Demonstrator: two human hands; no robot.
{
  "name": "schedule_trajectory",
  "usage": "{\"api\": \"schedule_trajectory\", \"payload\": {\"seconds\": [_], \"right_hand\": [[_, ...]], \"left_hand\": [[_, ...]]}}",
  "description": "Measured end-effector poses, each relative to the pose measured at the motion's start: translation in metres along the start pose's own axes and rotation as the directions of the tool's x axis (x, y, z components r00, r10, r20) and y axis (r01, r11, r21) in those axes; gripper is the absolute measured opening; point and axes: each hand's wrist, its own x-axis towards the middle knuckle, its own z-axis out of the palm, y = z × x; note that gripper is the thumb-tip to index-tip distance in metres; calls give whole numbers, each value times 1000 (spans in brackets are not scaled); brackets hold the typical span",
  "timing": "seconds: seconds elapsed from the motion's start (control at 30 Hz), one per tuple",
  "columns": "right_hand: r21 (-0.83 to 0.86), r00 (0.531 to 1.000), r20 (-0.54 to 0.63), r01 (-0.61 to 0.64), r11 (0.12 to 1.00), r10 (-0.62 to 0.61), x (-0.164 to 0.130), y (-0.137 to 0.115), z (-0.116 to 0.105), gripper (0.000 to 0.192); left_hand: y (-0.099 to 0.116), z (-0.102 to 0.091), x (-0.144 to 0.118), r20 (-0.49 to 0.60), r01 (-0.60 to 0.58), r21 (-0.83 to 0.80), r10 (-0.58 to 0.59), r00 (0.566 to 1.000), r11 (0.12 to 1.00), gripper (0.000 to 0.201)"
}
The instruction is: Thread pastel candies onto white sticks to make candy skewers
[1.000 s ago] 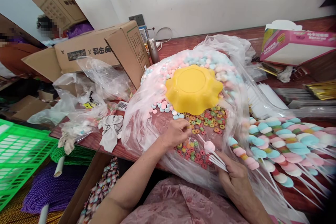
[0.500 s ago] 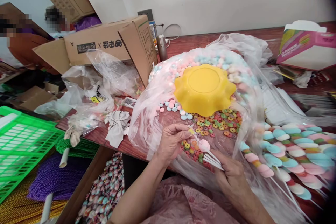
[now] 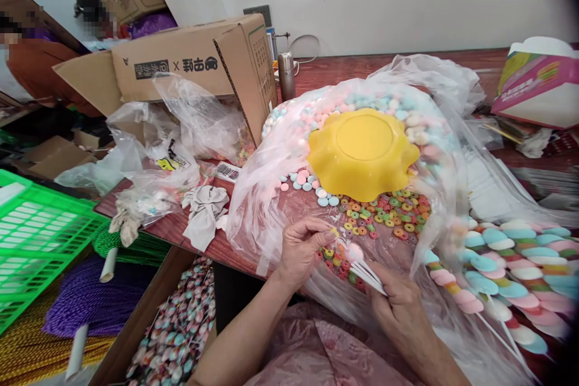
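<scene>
Between the thumb and forefinger of my left hand (image 3: 301,253) is a small yellow candy ring (image 3: 335,233). My right hand (image 3: 400,301) is closed round several white sticks (image 3: 368,276) that point up and left. A pink marshmallow (image 3: 354,252) sits at the upper end of the sticks, close to my left fingertips. Whether the ring touches a stick tip is too small to tell. Loose coloured candy rings (image 3: 384,215) lie on the plastic sheet beyond and below my hands. An upturned yellow bowl (image 3: 366,154) with a wavy rim rests among loose marshmallows (image 3: 304,180).
Finished marshmallow skewers (image 3: 511,271) are piled at the right. An open cardboard box (image 3: 181,69) and crumpled plastic bags stand at the left. Below the table edge are a box of wrapped skewers (image 3: 176,325) and a green basket (image 3: 40,241). People sit at the far left.
The view has shifted slightly, so the table things appear a little further right. My left hand still pinches the yellow ring and my right still holds the sticks, both close together.
</scene>
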Motion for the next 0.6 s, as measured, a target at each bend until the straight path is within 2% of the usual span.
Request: {"api": "schedule_trajectory", "payload": {"seconds": [0.1, 0.17, 0.33, 0.5, 0.6], "right_hand": [[73, 998, 28, -58, 996, 56, 3, -5, -1, 26], [126, 995, 45, -90, 988, 85, 4, -9, -1, 27], [172, 998, 11, -60, 983, 59, 2, -5, 1, 25], [126, 997, -70, -23, 992, 32, -10, 11, 1, 19], [87, 989, -148, -20, 996, 32, -17, 22, -7, 18]], "left_hand": [[-7, -1, -5, 29, 15, 15, -15, 999, 1000, 22], [-13, 1, -9, 52, 68, -26, -66, 996, 997, 27], [-20, 11, -17, 110, 177, -104, -165, 980, 979, 70], [-26, 21, -20, 238, 228, 29, -228, 944, 973, 71], [-19, 17, -3, 334, 244, 157, -284, 899, 957, 70]]}}
